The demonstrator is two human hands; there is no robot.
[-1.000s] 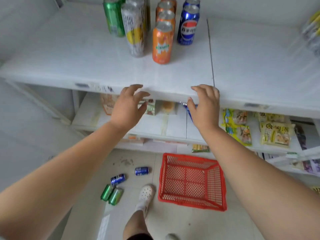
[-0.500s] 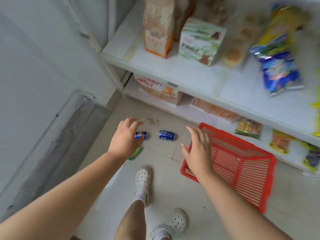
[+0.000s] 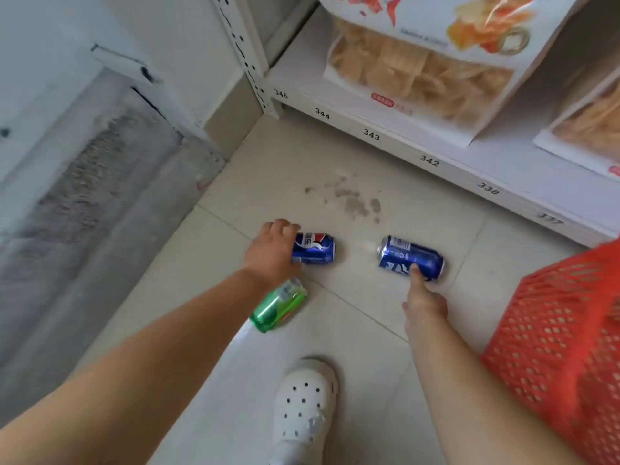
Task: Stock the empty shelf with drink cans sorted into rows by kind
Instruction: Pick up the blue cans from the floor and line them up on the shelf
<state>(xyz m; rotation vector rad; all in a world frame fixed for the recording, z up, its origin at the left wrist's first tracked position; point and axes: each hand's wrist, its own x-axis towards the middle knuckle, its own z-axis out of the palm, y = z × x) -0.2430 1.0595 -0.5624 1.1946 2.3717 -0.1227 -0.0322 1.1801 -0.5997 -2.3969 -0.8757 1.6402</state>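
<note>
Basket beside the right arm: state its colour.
Red-orange basket, an openwork mesh, seen in the head view.

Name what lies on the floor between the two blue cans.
Nothing: in the head view, only bare tile separates the left blue can from the right blue can.

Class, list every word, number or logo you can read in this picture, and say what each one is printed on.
"345", "344", "343", "342", "338": front edge of the bottom shelf.
A further number to their right: too blurred to read.
Red, white and blue round logo with white script, unreadable: blue can under the left hand.
White lettering, unreadable: second blue can touched by the right hand.
Print on the green can and snack bags: too blurred.
</note>
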